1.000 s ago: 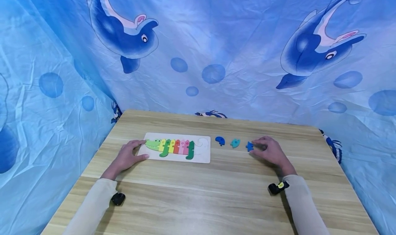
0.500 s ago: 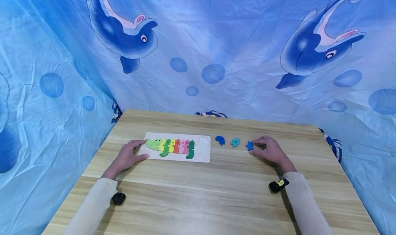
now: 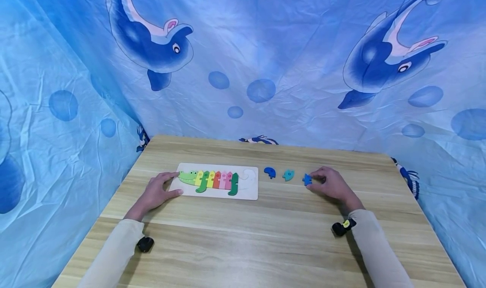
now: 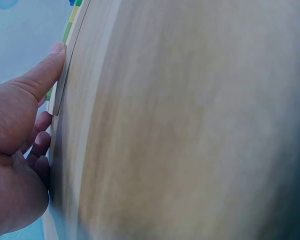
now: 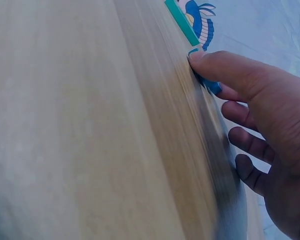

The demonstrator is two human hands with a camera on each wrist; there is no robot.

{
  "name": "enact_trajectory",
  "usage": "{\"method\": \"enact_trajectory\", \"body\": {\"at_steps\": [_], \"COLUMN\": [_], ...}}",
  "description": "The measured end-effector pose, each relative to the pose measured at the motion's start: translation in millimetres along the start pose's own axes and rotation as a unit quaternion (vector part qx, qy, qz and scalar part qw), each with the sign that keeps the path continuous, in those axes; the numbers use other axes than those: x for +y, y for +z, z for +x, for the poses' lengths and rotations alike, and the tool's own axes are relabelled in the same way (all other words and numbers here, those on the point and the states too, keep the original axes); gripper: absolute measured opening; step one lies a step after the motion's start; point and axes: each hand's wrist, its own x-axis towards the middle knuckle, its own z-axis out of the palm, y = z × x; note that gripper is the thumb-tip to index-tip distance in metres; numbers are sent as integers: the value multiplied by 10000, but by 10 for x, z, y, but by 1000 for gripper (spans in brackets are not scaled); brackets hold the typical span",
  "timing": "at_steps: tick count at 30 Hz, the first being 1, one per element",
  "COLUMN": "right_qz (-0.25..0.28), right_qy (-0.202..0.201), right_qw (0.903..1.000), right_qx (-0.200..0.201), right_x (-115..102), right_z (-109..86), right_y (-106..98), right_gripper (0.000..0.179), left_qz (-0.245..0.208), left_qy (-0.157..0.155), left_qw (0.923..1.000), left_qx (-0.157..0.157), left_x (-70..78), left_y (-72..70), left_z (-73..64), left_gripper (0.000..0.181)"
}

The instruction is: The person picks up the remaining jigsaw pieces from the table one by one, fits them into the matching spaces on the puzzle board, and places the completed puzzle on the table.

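Observation:
A white puzzle board (image 3: 248, 192) lies toward the back left of the table, with a crocodile's green head and several coloured body pieces set in it. At its right end a curled tail outline shows bare. My left hand (image 3: 153, 192) holds the board's left end; in the left wrist view the thumb (image 4: 49, 70) presses on the board's edge. To the right, my right hand (image 3: 332, 187) pinches a blue puzzle piece (image 3: 306, 179) between thumb and fingers, low at the tabletop. Between board and hand lie a dark blue piece (image 3: 270, 172) and a teal piece (image 3: 288, 175).
The wood-grain table (image 3: 235, 241) stretches toward me in front of the board. Behind and to the left hangs a blue curtain (image 3: 243, 56) printed with dolphins, close to the table's back edge. Each wrist carries a small black camera (image 3: 145, 244).
The right hand and the blue piece have shifted very slightly to the right. The left hand, the board and the two loose pieces stay where they were.

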Motion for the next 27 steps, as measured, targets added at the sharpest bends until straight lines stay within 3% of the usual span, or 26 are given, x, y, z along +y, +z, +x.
{"method": "enact_trajectory", "body": {"at_steps": [7,27], "right_qz": [38,54], "right_qy": [110,-235], "right_qw": [9999,9995], "right_qx": [-17,215], "right_x": [-33,-258], "right_z": [-18,77], "right_y": [-7,26], "right_gripper": [50,50], "left_qz": [0,-17], "left_qy": [42,89], "left_qw": [10000,9999], "left_qx": [43,102], "left_x": [-11,-22], "left_y": [12,39], "left_z": [0,-11], "left_gripper": [77,77]}}
